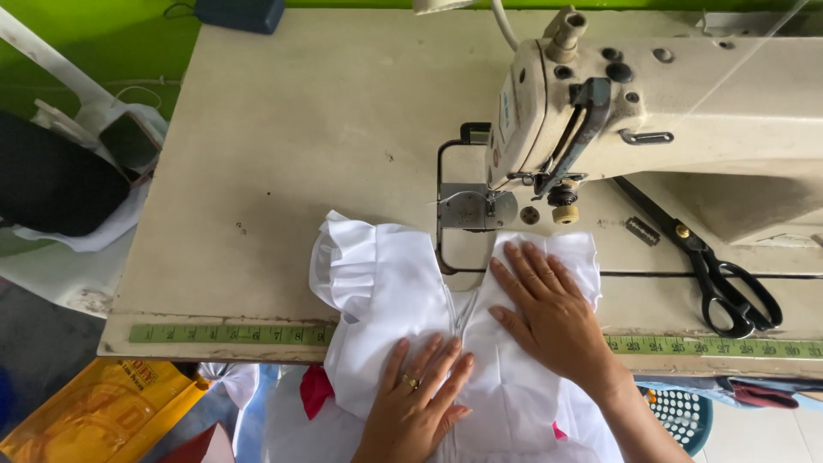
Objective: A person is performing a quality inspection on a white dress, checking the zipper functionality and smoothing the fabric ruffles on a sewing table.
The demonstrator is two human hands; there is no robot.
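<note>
A white ruffled garment (386, 283) with a zip down its middle lies over the front edge of the sewing table (283, 146). My left hand (418, 396), with a ring on one finger, presses flat on the cloth left of the zip. My right hand (549, 309) lies flat on the cloth right of the zip, fingertips near the needle plate (471, 210). Both hands have their fingers spread and grip nothing. The cream sewing machine (651, 111) stands just behind the garment.
Black scissors (720, 279) lie on the table at the right, under the machine arm. A green measuring tape (227, 334) runs along the table's front edge. A yellow bag (103, 416) sits on the floor at the left, a blue perforated basket (681, 416) at the right.
</note>
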